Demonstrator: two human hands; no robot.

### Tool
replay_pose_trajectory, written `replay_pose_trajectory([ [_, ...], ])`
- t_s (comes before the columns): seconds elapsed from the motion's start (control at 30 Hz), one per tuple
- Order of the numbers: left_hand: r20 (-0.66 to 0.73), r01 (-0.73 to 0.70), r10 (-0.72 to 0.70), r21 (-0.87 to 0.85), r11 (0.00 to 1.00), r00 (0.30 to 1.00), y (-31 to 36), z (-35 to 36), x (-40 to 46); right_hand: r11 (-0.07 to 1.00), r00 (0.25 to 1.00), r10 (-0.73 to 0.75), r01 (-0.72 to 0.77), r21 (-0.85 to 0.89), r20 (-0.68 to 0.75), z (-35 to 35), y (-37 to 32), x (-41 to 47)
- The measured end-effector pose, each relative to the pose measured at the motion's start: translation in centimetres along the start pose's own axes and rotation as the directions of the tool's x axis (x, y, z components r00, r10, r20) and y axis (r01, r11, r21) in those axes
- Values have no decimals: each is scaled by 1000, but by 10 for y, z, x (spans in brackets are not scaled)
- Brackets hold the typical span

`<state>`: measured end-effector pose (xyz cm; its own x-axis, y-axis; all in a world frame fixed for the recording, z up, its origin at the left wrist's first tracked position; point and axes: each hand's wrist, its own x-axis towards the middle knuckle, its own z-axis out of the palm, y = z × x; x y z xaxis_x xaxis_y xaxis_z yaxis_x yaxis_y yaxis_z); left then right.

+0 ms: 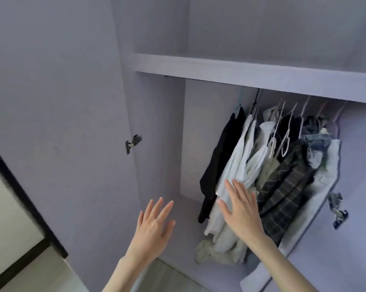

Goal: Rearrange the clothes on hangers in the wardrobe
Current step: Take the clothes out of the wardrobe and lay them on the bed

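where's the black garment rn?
Head view: the black garment hangs leftmost on the rail, beside the white shirt, above the right hand.

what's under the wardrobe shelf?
Under the pale lilac shelf: hangers carrying a black garment, white shirts and a dark plaid jacket. The shelf edge hides the rail.

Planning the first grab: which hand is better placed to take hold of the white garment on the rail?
Probably the right hand: its open fingers already overlap the white garment. The left hand is open in front of the bare part of the wardrobe, left of the clothes.
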<state>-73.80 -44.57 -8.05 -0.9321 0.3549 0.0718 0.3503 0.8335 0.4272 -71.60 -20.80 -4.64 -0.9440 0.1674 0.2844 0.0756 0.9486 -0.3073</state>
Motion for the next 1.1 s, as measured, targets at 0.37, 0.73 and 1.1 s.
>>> replay_pose_trajectory([
  [0.37, -49, -292, 288, -92, 952, 956, 21, -18, 176, 987, 989, 124, -131, -96, -75, -2, 29, 118],
  [0.73, -102, -381, 367, -280, 881, 925, 100, -2, 287, 989, 979, 103, -120, -88, -178, -32, 78, 228],
  [1.1, -198, -339, 302, -194, 921, 933, 149, 18, 379, 999, 993, -32, 28, -42, -110, -24, 122, 270],
])
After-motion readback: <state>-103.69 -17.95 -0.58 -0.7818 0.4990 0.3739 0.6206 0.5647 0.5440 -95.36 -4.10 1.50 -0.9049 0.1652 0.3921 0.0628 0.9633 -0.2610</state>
